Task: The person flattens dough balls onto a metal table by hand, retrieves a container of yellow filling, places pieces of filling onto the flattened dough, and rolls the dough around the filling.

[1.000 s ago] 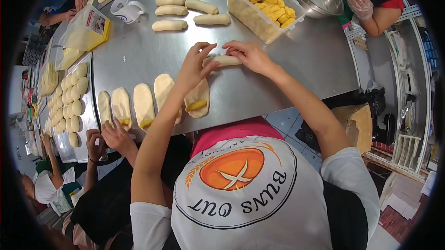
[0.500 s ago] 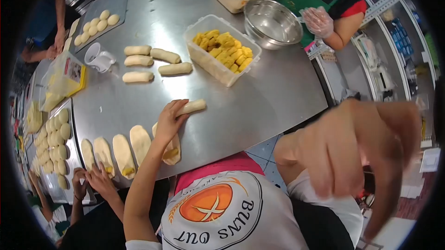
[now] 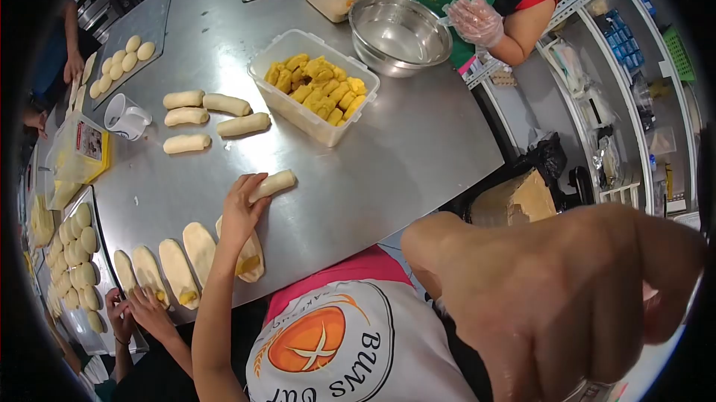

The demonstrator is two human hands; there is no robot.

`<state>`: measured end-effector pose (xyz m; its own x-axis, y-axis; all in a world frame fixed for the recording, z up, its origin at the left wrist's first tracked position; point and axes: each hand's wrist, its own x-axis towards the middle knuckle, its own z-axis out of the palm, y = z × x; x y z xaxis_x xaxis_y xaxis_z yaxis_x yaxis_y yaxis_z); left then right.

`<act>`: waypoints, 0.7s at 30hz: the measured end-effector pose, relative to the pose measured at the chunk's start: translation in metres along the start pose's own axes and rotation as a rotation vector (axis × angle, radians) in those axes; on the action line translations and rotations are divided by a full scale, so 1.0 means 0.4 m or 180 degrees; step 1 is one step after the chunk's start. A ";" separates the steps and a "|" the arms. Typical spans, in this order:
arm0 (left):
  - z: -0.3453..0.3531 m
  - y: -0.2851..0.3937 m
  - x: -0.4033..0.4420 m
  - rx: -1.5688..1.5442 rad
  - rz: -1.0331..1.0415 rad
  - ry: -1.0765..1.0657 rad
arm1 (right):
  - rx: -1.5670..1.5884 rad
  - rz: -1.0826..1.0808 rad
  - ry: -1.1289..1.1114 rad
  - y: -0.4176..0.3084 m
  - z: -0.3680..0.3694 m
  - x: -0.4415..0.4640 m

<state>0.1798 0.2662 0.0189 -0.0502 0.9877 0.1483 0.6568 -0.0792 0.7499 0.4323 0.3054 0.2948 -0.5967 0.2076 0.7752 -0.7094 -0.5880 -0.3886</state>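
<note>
My left hand (image 3: 245,202) is closed around one end of a pale rolled dough log (image 3: 277,183) on the steel table. My forearm passes over a flattened dough piece (image 3: 253,249) with yellow filling at its near end. More flattened dough ovals (image 3: 179,264) lie left of it, some with yellow filling. Large and close to the camera, my right hand (image 3: 552,290) is off the table with its fingers curled. Its palm is hidden, so anything inside it cannot be seen.
Finished dough logs (image 3: 186,116) lie near a bin of yellow filling (image 3: 313,96) and a steel bowl (image 3: 399,33). At left are a cup (image 3: 127,117) and a tray of dough rounds (image 3: 80,260). A co-worker's hands (image 3: 145,311) touch dough; another person's gloved hand (image 3: 475,22) is beyond.
The view has shifted, so the table items sit further left. My right hand appears lower and larger, nearer the camera. My left hand remains on the dough log.
</note>
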 end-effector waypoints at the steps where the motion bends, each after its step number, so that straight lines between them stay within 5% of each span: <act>1: 0.000 -0.004 -0.002 -0.0027 -0.0012 -0.0001 | -0.0031 -0.0024 -0.0007 0.000 0.002 0.000; 21: -0.005 0.015 -0.003 0.0032 0.0083 0.0009 | -0.0714 -0.0341 -0.0229 -0.011 0.057 0.017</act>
<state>0.1823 0.2642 0.0246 -0.0352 0.9849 0.1696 0.6655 -0.1035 0.7392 0.4401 0.2918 0.3131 -0.4910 0.1987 0.8482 -0.8375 -0.3758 -0.3968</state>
